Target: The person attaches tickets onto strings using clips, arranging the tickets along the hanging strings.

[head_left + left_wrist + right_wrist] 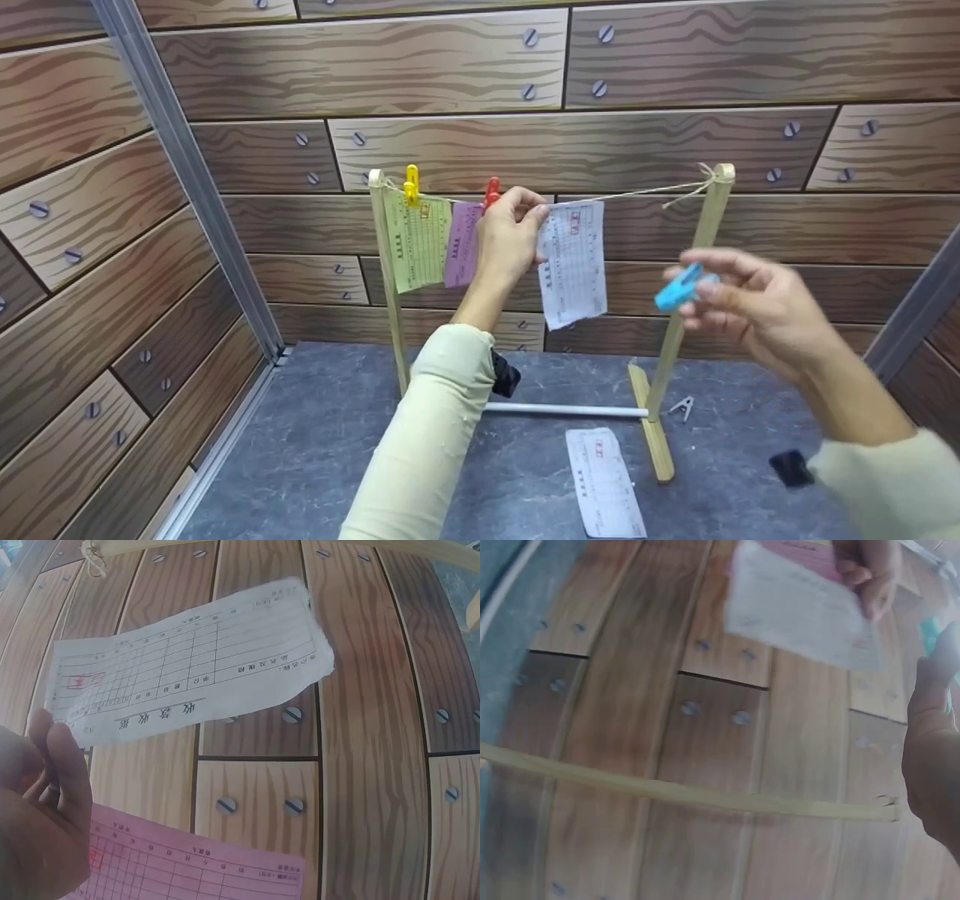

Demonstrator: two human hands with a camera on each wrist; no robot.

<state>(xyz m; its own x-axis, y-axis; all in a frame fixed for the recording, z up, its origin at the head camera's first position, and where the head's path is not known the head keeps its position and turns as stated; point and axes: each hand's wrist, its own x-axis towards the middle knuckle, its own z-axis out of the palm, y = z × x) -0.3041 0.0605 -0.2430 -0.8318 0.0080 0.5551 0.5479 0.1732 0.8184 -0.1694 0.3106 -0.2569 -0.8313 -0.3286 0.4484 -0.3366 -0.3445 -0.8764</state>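
Observation:
My left hand pinches the top left corner of a white receipt slip up at the string, and the slip hangs down from there. To the right, my right hand holds a blue clothespin between thumb and fingers, apart from the slip. A yellow clothespin clips a green slip to the string. Beside it hangs a purple slip under a red clothespin, partly hidden by my left hand. In the left wrist view the white slip is printed and stamped in red.
Two wooden posts carry the string, joined low down by a white rod. Another white slip lies on the dark grey tabletop. A pale clothespin lies beside the right foot. Wood-patterned panels stand behind.

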